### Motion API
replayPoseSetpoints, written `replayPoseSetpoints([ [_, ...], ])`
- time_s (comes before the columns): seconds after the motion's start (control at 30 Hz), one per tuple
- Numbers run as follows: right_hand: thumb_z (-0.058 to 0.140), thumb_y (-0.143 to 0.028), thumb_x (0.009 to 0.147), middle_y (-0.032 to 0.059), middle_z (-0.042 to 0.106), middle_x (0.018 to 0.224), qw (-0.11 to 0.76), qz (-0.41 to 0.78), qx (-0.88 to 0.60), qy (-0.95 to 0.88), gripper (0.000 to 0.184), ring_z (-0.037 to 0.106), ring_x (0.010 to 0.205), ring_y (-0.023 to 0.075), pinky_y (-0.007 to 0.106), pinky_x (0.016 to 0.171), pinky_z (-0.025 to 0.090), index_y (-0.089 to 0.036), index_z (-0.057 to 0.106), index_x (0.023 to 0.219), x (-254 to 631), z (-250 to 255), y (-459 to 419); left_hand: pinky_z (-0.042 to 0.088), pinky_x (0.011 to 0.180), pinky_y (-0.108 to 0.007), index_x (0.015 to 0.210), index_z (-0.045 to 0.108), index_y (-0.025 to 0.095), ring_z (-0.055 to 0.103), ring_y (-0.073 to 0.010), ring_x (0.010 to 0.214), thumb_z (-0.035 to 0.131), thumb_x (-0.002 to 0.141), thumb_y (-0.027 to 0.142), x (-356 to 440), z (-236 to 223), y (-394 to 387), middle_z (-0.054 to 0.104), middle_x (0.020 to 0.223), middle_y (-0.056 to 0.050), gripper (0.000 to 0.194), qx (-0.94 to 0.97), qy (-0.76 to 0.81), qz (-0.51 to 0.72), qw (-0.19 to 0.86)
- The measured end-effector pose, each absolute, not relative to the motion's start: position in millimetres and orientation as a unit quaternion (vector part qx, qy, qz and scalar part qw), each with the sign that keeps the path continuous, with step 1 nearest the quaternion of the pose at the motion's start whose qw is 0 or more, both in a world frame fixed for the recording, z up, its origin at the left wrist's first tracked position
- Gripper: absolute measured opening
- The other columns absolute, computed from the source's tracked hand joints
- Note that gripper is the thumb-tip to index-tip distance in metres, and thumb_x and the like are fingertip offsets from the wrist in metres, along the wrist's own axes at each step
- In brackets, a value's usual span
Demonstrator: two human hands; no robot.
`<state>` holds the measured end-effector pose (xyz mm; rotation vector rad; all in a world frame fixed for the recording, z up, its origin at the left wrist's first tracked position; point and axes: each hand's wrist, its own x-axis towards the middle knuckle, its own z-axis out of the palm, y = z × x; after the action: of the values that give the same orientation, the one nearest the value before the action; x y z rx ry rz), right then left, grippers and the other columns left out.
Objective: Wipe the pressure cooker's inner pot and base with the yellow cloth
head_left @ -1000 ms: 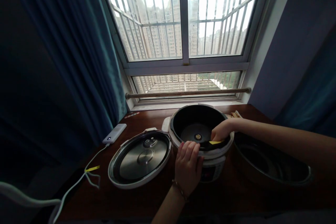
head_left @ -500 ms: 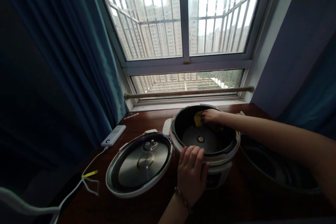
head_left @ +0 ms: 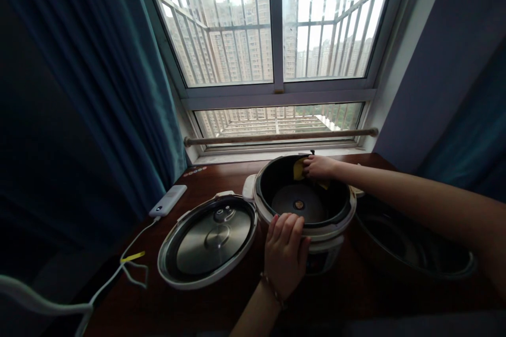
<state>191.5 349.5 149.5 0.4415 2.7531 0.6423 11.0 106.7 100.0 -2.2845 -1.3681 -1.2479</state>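
Note:
A white electric pressure cooker (head_left: 324, 239) stands open on the wooden table, its dark inside and a round metal centre piece showing at the bottom. My left hand (head_left: 285, 253) grips the cooker's front rim, fingers hooked over the edge and thumb down the outside. Inside, near the far wall, my right hand (head_left: 318, 167) is closed on a yellow cloth (head_left: 299, 169), which presses against the upper wall; part of it shows below the fingers. To the left lies the cooker's lid (head_left: 207, 245), metal inner side up.
Right of the cooker sits a large dark basin (head_left: 415, 242), partly under my right arm. A white power bank (head_left: 169, 200) with a white cable (head_left: 106, 287) lies at the left near the blue curtain (head_left: 118, 89). Behind the table is a barred window (head_left: 237, 26) with a rail (head_left: 280, 137).
My right hand and the yellow cloth have shifted slightly up along the far inner wall toward the rim. My left hand keeps its hold on the front rim. The view has moved slightly.

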Motion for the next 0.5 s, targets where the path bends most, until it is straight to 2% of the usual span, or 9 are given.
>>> replayPoseSetpoints([
  [0.23, 0.057, -0.022, 0.076, 0.0052, 0.063, 0.099, 0.134, 0.217, 0.253, 0.933, 0.014, 0.047, 0.09, 0.0216, 0.028, 0.064, 0.027, -0.022, 0.066, 0.088, 214, 185, 322, 0.027, 0.103, -0.041, 0.113, 0.052, 0.016, 0.048, -0.0211, 0.112, 0.049, 0.084, 0.02, 11, 98, 106, 0.06, 0.113, -0.007, 0.029, -0.774, -0.462, -0.422, 0.094],
  [0.37, 0.056, -0.022, 0.075, 0.0079, 0.063, 0.1, 0.146, 0.185, 0.305, 0.923, 0.017, 0.052, 0.079, 0.019, 0.029, 0.064, 0.03, -0.018, 0.067, 0.086, 224, 198, 298, 0.028, 0.103, -0.042, 0.114, 0.052, 0.016, 0.048, -0.0216, 0.113, 0.048, 0.085, 0.02, 11, 98, 105, 0.06, 0.113, -0.007, 0.029, -0.776, -0.462, -0.418, 0.094],
  [0.5, 0.057, -0.025, 0.072, 0.011, 0.065, 0.093, 0.172, 0.158, 0.354, 0.906, 0.02, 0.057, 0.079, 0.0217, 0.03, 0.067, 0.035, -0.015, 0.069, 0.085, 223, 201, 276, 0.029, 0.102, -0.042, 0.114, 0.051, 0.016, 0.048, -0.0214, 0.112, 0.047, 0.085, 0.02, 11, 100, 105, 0.06, 0.113, -0.007, 0.029, -0.779, -0.462, -0.414, 0.092],
])
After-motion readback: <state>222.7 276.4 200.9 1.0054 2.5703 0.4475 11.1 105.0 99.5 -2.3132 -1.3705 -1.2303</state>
